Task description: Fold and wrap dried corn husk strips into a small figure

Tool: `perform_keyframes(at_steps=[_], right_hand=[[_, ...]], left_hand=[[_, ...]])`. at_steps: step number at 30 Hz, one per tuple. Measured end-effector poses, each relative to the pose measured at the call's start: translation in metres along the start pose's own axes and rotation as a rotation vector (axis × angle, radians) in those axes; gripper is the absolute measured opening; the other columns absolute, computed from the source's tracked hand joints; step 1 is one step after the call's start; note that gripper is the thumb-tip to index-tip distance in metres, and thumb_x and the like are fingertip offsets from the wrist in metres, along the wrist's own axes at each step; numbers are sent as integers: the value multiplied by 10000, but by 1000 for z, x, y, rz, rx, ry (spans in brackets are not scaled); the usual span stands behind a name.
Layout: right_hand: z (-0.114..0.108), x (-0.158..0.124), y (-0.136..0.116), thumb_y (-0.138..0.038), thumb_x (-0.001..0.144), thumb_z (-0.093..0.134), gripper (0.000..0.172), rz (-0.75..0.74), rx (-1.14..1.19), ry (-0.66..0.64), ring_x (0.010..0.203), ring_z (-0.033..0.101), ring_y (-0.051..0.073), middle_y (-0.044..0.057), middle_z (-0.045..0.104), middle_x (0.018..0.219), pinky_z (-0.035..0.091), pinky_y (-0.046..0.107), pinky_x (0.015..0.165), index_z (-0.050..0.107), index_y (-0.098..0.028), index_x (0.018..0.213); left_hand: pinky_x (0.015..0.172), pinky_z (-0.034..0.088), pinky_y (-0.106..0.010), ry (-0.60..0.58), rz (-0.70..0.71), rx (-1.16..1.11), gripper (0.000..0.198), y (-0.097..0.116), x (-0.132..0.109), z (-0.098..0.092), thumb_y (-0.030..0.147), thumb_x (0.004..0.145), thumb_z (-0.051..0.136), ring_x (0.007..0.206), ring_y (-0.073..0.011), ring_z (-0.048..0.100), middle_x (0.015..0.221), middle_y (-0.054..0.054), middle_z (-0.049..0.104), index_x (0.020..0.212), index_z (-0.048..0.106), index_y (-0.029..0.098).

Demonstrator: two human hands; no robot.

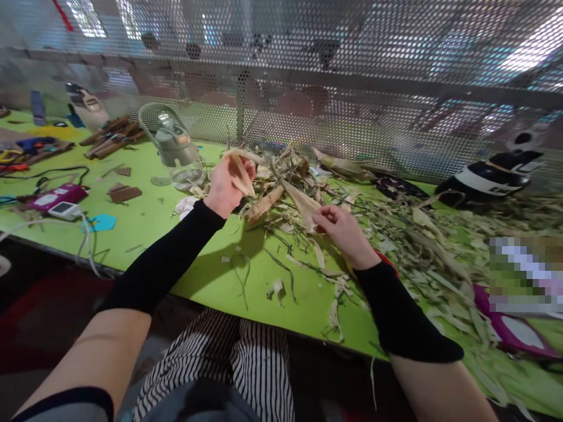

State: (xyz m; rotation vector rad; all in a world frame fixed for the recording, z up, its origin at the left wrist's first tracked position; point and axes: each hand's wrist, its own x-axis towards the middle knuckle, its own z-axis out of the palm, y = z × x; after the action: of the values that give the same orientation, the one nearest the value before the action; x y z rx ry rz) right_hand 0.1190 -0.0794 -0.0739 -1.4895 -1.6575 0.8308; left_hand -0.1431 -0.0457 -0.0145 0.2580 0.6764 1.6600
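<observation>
My left hand (225,186), wrist bent up, is closed on a pale dried corn husk (240,176) that folds over its fingers. To the right, my right hand (343,231) pinches the wide lower end of another pale husk strip (302,204) between thumb and fingers. Its narrow end runs up towards the left hand; whether the two strips join, I cannot tell. Between the hands lies a rolled tan husk piece (266,205). Behind it spreads a heap of dry husk scraps (292,170) on the green table (193,264).
A clear water bottle (171,143) stands left of the heap. Brown rolled sticks (116,138), a magenta power box (57,196) and cables lie farther left. At right are a black bottle (486,179) and loose husk shreds (440,252). A perforated metal screen (281,88) closes the back.
</observation>
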Motion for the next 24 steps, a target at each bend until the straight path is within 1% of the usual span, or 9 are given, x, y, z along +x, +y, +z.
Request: perform_keyframes(at_steps=[5, 8, 9, 12, 15, 17, 19, 21, 24], right_hand=[[-5, 7, 8, -435, 775, 696, 234, 38, -101, 115, 558, 557, 158, -26, 615, 606, 411, 304, 596, 561, -245, 763], [-6, 6, 9, -468, 793, 694, 269, 15, -113, 149, 564, 562, 162, -21, 610, 604, 420, 306, 589, 536, -255, 753], [-5, 5, 7, -481, 798, 695, 279, -5, -108, 168, 573, 566, 165, -17, 610, 612, 426, 307, 586, 536, -256, 758], [1, -2, -1, -526, 799, 704, 316, -67, -52, 273, 587, 572, 167, -11, 603, 661, 448, 310, 560, 532, -260, 794], [7, -6, -8, -548, 799, 711, 354, -126, 124, 424, 516, 530, 144, -46, 545, 666, 444, 308, 502, 488, -278, 849], [2, -2, -8, -545, 824, 684, 349, -156, 289, 521, 481, 505, 130, -65, 518, 664, 425, 301, 475, 458, -289, 894], [-16, 5, -2, -541, 852, 624, 311, -169, 417, 606, 496, 517, 135, -57, 521, 664, 413, 303, 477, 438, -298, 910], [-46, 12, 8, -542, 839, 567, 290, -209, 411, 672, 528, 550, 162, -24, 509, 619, 413, 339, 497, 406, -301, 841], [-98, 20, 26, -724, 820, 414, 429, -254, 343, 705, 613, 615, 217, 53, 540, 632, 405, 410, 532, 404, -301, 747]], left_hand=[[648, 478, -156, -10, 162, -242, 464, 36, 1, 0, 306, 1149, 282, 601, -65, 489, 612, 29, 525, 793, 558, 197], [628, 485, -159, -31, 176, -197, 471, 38, -3, 0, 321, 1151, 283, 610, -76, 466, 592, 25, 530, 786, 566, 228], [622, 495, -172, -76, 128, -138, 428, 32, -5, -1, 320, 1143, 315, 608, -80, 476, 606, 23, 541, 822, 583, 230], [577, 501, -233, -91, -66, 34, 265, -3, -12, -4, 196, 1070, 442, 550, -90, 497, 619, 14, 542, 832, 558, 187], [581, 507, -248, -112, -352, 393, 203, -44, -19, -10, 177, 1039, 456, 519, -101, 503, 596, 9, 524, 856, 543, 177], [555, 477, -227, -171, -388, 544, 134, -63, -22, -16, 103, 996, 459, 492, -94, 508, 600, 27, 526, 906, 506, 190], [530, 459, -220, -196, -399, 588, 146, -72, -24, -22, 58, 951, 475, 473, -98, 517, 611, 37, 541, 956, 480, 204], [524, 463, -220, -211, -392, 608, 220, -75, -24, -27, 26, 910, 486, 467, -102, 530, 638, 43, 566, 1025, 466, 212], [533, 477, -225, -237, -374, 629, 359, -77, -21, -31, -2, 870, 471, 470, -105, 540, 671, 49, 577, 1154, 446, 216]])
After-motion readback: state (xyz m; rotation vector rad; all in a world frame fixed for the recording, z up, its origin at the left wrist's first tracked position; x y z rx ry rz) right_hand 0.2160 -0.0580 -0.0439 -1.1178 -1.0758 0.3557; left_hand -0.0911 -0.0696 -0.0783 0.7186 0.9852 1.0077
